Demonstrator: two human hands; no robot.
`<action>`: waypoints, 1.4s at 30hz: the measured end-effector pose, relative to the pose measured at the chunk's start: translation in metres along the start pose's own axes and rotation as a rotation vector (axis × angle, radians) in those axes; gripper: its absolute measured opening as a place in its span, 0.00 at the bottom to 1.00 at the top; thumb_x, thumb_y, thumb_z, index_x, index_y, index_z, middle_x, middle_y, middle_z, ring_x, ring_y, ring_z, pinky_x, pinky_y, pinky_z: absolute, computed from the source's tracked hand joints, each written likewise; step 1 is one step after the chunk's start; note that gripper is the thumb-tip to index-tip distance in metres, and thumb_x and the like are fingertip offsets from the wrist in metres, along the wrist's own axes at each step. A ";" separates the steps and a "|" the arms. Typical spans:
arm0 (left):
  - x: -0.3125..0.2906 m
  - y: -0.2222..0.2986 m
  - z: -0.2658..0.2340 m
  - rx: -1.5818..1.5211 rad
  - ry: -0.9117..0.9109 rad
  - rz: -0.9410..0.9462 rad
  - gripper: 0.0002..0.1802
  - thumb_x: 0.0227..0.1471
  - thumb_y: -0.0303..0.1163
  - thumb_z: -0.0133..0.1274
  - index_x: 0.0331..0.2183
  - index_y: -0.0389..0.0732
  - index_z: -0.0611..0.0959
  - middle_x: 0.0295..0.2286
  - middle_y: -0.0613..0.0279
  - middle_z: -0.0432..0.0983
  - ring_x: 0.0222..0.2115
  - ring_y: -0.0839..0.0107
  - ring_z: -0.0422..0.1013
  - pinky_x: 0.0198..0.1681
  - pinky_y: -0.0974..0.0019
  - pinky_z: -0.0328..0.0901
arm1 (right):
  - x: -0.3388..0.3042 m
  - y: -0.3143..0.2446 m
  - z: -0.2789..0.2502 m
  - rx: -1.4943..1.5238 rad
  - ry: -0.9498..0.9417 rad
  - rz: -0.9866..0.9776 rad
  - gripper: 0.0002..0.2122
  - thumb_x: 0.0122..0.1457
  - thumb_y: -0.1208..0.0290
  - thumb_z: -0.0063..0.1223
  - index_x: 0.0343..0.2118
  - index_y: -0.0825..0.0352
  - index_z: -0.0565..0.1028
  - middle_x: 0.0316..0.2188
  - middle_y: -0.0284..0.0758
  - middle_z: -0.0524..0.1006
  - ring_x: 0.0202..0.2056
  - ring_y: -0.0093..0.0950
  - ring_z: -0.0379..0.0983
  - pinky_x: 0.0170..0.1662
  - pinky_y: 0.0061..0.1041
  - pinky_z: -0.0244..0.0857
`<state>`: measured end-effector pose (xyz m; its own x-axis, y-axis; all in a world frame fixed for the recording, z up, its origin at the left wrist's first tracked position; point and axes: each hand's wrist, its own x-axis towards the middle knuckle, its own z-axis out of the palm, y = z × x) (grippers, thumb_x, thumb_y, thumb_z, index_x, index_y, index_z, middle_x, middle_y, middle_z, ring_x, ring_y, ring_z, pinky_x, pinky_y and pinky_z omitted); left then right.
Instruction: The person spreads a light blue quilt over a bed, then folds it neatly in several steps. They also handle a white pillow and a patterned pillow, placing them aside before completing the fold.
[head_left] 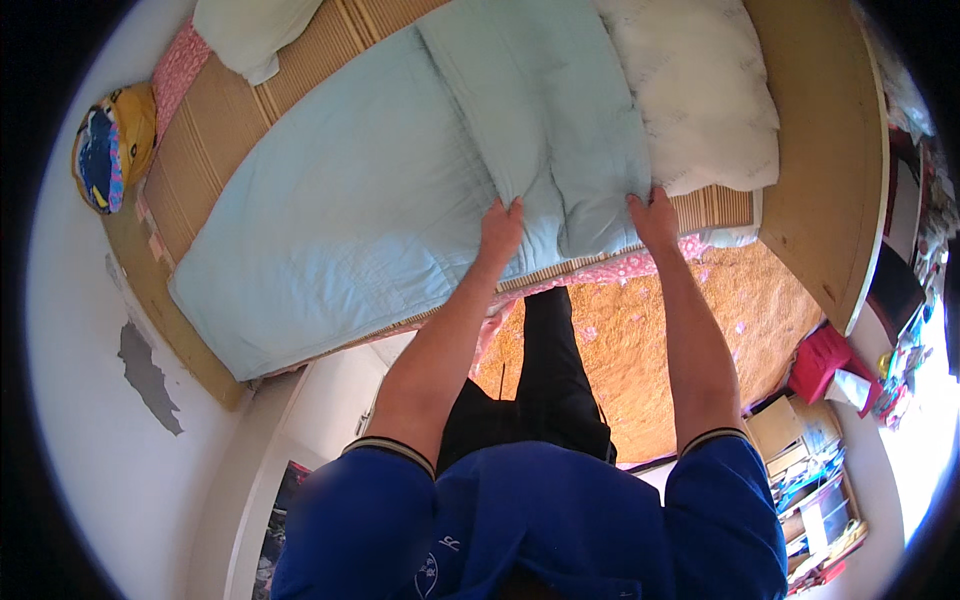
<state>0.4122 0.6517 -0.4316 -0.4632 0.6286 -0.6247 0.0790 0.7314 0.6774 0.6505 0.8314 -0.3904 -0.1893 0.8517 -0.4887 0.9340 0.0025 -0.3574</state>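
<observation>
A pale blue-green quilt point(370, 190) lies spread over the bed, with a fold running across its right part. My left hand point(501, 232) pinches the quilt near its front edge, pulling up a small ridge of cloth. At the quilt's right front corner, my right hand point(654, 217) grips the edge between thumb and fingers. Just beyond that corner rests a white pillow point(700, 95). Under the quilt shows a brown striped mat point(215, 135), with a pink patterned sheet point(640, 266) hanging below it at the front.
A wooden headboard point(815, 140) closes off the right end. Against the left wall sits a yellow bag point(137, 125); another pale pillow point(255, 35) lies at the far left. Orange flooring point(640, 350) spreads below the bed. A crowded shelf point(820, 500) stands at lower right, near a red box point(820, 365).
</observation>
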 end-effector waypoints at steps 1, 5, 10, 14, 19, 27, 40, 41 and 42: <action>-0.007 0.004 0.000 -0.020 0.026 0.016 0.26 0.62 0.43 0.48 0.53 0.33 0.73 0.43 0.36 0.78 0.46 0.43 0.74 0.45 0.49 0.70 | 0.005 0.005 0.001 0.001 -0.030 0.012 0.24 0.59 0.56 0.57 0.50 0.72 0.72 0.39 0.54 0.79 0.44 0.51 0.76 0.49 0.44 0.69; -0.030 0.003 -0.004 0.016 0.048 -0.071 0.27 0.62 0.43 0.48 0.51 0.29 0.73 0.38 0.29 0.77 0.42 0.37 0.74 0.43 0.43 0.69 | 0.006 0.005 -0.006 -0.070 -0.076 0.059 0.23 0.58 0.55 0.56 0.46 0.71 0.73 0.39 0.54 0.79 0.44 0.54 0.76 0.49 0.49 0.68; -0.006 -0.045 0.008 0.018 0.008 -0.175 0.33 0.58 0.48 0.52 0.50 0.27 0.71 0.41 0.31 0.77 0.44 0.36 0.74 0.47 0.43 0.69 | 0.023 0.010 -0.005 -0.223 -0.102 -0.018 0.24 0.58 0.54 0.55 0.47 0.72 0.73 0.42 0.56 0.78 0.46 0.54 0.75 0.50 0.49 0.67; -0.031 -0.044 0.000 -0.070 -0.078 -0.233 0.39 0.54 0.52 0.57 0.51 0.26 0.69 0.44 0.31 0.77 0.47 0.37 0.73 0.50 0.45 0.69 | 0.036 0.034 0.011 -0.324 -0.065 -0.070 0.27 0.58 0.51 0.55 0.48 0.74 0.73 0.43 0.57 0.78 0.47 0.55 0.74 0.51 0.51 0.66; -0.097 -0.088 -0.052 -0.178 -0.475 -0.432 0.35 0.55 0.46 0.58 0.52 0.26 0.69 0.23 0.52 0.82 0.24 0.62 0.80 0.29 0.61 0.74 | 0.026 0.080 0.018 -0.293 -0.154 -0.036 0.27 0.58 0.52 0.56 0.49 0.75 0.74 0.47 0.57 0.76 0.52 0.54 0.72 0.54 0.47 0.65; -0.211 -0.307 -0.268 -0.264 0.040 -0.572 0.28 0.58 0.43 0.56 0.53 0.33 0.72 0.30 0.50 0.81 0.28 0.65 0.80 0.30 0.60 0.75 | -0.061 0.019 -0.005 -0.571 -0.091 -0.280 0.16 0.58 0.62 0.55 0.39 0.72 0.77 0.41 0.52 0.78 0.45 0.50 0.75 0.49 0.43 0.68; -0.306 -0.694 -0.701 -0.057 1.047 -0.895 0.32 0.53 0.47 0.54 0.51 0.32 0.76 0.51 0.36 0.72 0.51 0.43 0.71 0.55 0.49 0.66 | -0.388 -0.362 0.274 -0.162 -0.869 -0.313 0.11 0.63 0.69 0.51 0.43 0.71 0.74 0.35 0.42 0.80 0.34 0.29 0.78 0.41 0.30 0.71; -0.313 -0.709 -0.715 -0.013 1.121 -0.879 0.32 0.52 0.46 0.56 0.51 0.32 0.75 0.50 0.37 0.73 0.50 0.42 0.71 0.54 0.48 0.66 | -0.406 -0.396 0.281 -0.153 -0.883 -0.320 0.12 0.62 0.69 0.51 0.44 0.72 0.74 0.35 0.42 0.80 0.34 0.29 0.77 0.41 0.30 0.71; -0.316 -0.719 -0.728 0.037 1.196 -0.855 0.32 0.52 0.45 0.57 0.50 0.31 0.74 0.48 0.37 0.74 0.49 0.41 0.71 0.54 0.47 0.67 | -0.420 -0.421 0.289 -0.138 -0.894 -0.327 0.13 0.62 0.69 0.51 0.45 0.72 0.74 0.36 0.42 0.80 0.34 0.28 0.77 0.41 0.29 0.71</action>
<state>-0.1413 -0.2656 -0.4384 -0.8165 -0.5642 -0.1226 -0.5754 0.7776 0.2534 0.2491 0.3212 -0.2642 -0.5548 0.0832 -0.8278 0.8104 0.2791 -0.5151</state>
